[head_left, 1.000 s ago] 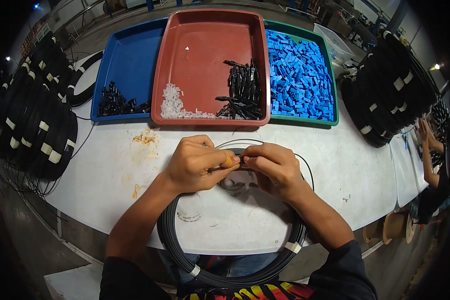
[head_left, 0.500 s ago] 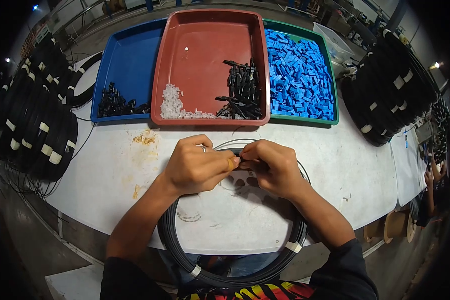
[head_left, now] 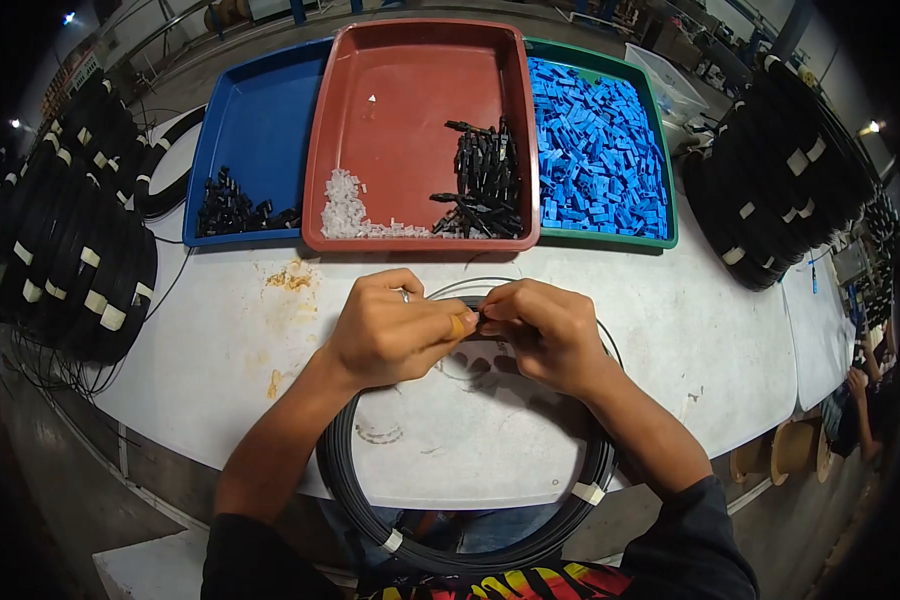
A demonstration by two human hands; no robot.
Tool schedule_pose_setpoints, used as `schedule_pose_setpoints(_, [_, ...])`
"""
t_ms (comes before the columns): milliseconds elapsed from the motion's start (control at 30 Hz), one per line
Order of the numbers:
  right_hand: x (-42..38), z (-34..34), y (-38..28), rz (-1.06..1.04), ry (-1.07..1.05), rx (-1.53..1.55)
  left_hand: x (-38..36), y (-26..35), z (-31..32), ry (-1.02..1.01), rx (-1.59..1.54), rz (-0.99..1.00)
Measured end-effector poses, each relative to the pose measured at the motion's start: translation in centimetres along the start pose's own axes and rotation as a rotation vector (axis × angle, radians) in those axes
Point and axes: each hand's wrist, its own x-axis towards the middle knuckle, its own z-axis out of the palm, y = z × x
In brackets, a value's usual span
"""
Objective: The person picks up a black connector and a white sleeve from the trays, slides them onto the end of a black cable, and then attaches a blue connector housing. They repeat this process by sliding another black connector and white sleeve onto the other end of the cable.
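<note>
My left hand point(head_left: 398, 330) and my right hand point(head_left: 545, 335) meet fingertip to fingertip over the far side of a black cable coil point(head_left: 345, 480). Both are closed in a pinch. What sits between the fingertips is small, dark and mostly covered by the fingers, so its kind does not show. A loose strand of cable arcs behind the hands. White tape bands wrap the coil, whose near side hangs over the table edge by my body. A ring and a yellowish bandage are on my left fingers.
Beyond my hands stand a blue tray point(head_left: 260, 90) with black parts, a red tray point(head_left: 410, 90) with clear pieces and black connectors, and a green tray point(head_left: 667, 150) of blue clips point(head_left: 600, 150). Taped cable coils pile up left point(head_left: 80, 260) and right point(head_left: 770, 190). Another person's arm shows far right.
My hands stay pinched together in nearly the same spot over the coil. At the far right, the other person's arm has shifted slightly.
</note>
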Motion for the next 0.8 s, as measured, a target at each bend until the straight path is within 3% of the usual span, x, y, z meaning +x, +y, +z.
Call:
schedule_pose_setpoints(33, [0.0, -0.1, 0.1, 0.0, -0.002, 0.0, -0.1, -0.1, 0.2, 0.04, -0.098, -0.082])
schedule_pose_setpoints(67, [0.1, -0.2, 0.2, -0.133, 0.001, -0.093, -0.2, -0.1, 0.4, 0.08, -0.197, -0.163])
schedule_pose_setpoints(100, [0.1, -0.3, 0.3, -0.265, 0.006, -0.185, -0.3, -0.2, 0.4, 0.081, -0.198, -0.163])
schedule_pose_setpoints(133, [-0.1, -0.2, 0.2, -0.263, 0.006, -0.185, -0.4, -0.3, 0.4, 0.051, -0.155, -0.086])
schedule_pose_setpoints(233, [-0.7, -0.1, 0.1, 0.215, -0.135, 0.099, 0.1, 0.3, 0.2, 0.01, 0.031, 0.098])
schedule_pose_setpoints(267, [-0.8, 0.0, 0.2, 0.217, -0.132, 0.099, 0.2, 0.5, 0.1, -0.002, 0.174, 0.199])
schedule_pose_setpoints(367, [-0.6, 0.6, 0.4, 0.272, -0.068, 0.239, 0.4, 0.2, -0.1, 0.007, 0.117, 0.116])
schedule_pose_setpoints(400, [-0.4, 0.5, 0.4, 0.167, -0.034, 0.155, 0.2, 0.0, 0.0, 0.009, 0.117, 0.113])
schedule_pose_setpoints(467, [-0.2, 0.3, 0.2, 0.063, -0.005, 0.071, -0.3, -0.1, 0.2, 0.043, -0.135, -0.135])
schedule_pose_setpoints(533, [-0.1, 0.1, -0.1, -0.124, 0.005, -0.154, -0.4, -0.1, 0.3, 0.042, -0.183, -0.196])
schedule_pose_setpoints(800, [0.0, -0.4, 0.0, -0.362, 0.026, -0.291, -0.3, 0.1, 0.0, 0.007, -0.456, -0.458])
